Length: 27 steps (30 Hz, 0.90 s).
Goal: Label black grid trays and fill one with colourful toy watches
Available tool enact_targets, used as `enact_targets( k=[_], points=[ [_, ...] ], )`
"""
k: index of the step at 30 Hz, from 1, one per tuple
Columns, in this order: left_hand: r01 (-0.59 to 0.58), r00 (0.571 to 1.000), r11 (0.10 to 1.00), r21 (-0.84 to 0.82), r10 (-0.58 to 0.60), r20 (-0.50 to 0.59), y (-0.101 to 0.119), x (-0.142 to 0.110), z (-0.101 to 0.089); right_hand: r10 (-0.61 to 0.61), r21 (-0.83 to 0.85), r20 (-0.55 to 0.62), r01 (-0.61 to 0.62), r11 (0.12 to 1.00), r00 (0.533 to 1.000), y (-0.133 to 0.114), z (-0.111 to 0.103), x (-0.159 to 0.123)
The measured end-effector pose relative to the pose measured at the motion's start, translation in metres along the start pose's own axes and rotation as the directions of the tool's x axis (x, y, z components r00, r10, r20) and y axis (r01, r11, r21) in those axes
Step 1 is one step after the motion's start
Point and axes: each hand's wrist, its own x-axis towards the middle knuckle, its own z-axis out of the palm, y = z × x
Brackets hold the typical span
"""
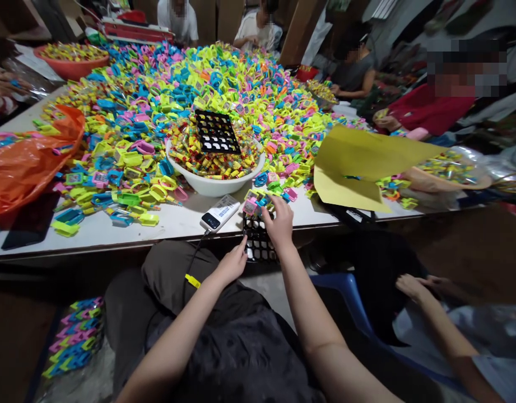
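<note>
A black plastic grid tray hangs half over the near edge of the white table. My left hand grips the tray's lower left edge, fingers curled on it. My right hand rests on the tray's top, fingers bent down over small toy watch pieces in pink, blue and yellow. A huge heap of coloured toy watches covers the table behind.
A white bowl of wrapped candies holds another black grid. A power bank lies beside it. An orange bag, a yellow sheet, and several seated people ring the table. Stacked watches lie by my left knee.
</note>
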Motion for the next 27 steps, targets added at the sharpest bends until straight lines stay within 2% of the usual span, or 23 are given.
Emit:
enact_targets(
  k=[3,7,10,27],
  points=[
    [0.009,1.000,1.000,-0.005,-0.009,0.007,0.000,0.000,0.000,-0.031,0.012,0.072,0.031,0.999,0.997,0.001,0.009,0.007],
    [-0.013,1.000,1.000,-0.016,0.013,0.001,0.000,0.001,0.000,-0.030,0.092,0.025,0.028,0.995,0.999,0.004,0.017,0.005],
    [-0.027,1.000,0.999,-0.016,0.027,-0.002,0.000,0.001,0.001,-0.044,0.132,0.046,0.038,0.990,0.998,0.006,0.016,0.004],
    [-0.036,0.999,0.999,0.005,0.035,0.021,-0.003,0.002,0.001,0.032,-0.002,0.106,-0.032,0.999,0.994,0.013,0.015,0.000]
  ],
)
